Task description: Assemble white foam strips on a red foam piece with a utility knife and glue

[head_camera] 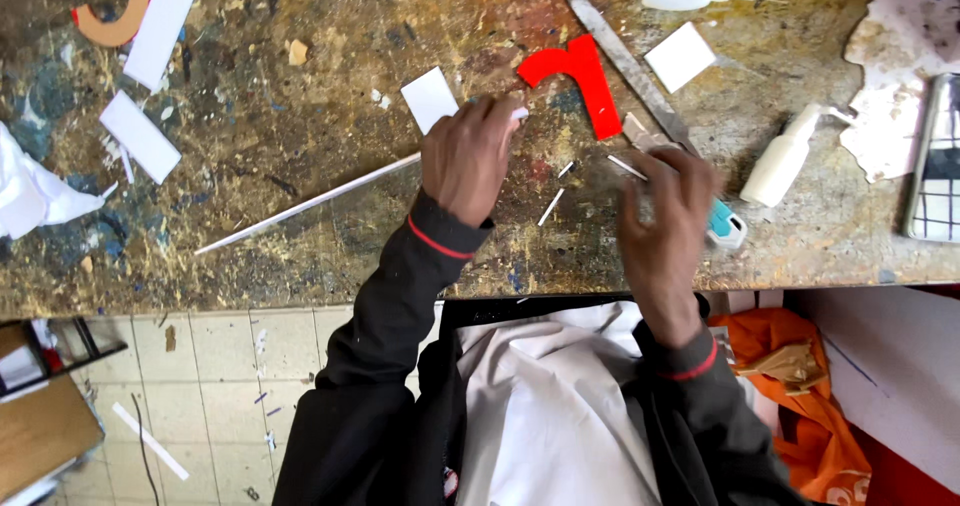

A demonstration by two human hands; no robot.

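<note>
Left hand (pixel 468 156) is closed on a small white piece (pixel 519 113) beside the red shape (pixel 583 78), near the counter (pixel 330 166) middle. Right hand (pixel 668 211) is blurred; its grip cannot be told. The piece is judged light, thin, best pinched by its edges.

This is a craft or sign-making workshop. The tabletop (pixel 300 166) is worn and crusted with old paint and glue stains. Scattered over it are cut white plastic pieces (pixel 139 136), a red cut-out shape (pixel 580 76), a long metal ruler (pixel 630 71), glue bottles (pixel 785 156) and thin white offcut strips (pixel 310 204). Below it is a dirty tiled floor (pixel 220 386) with scraps.
</note>
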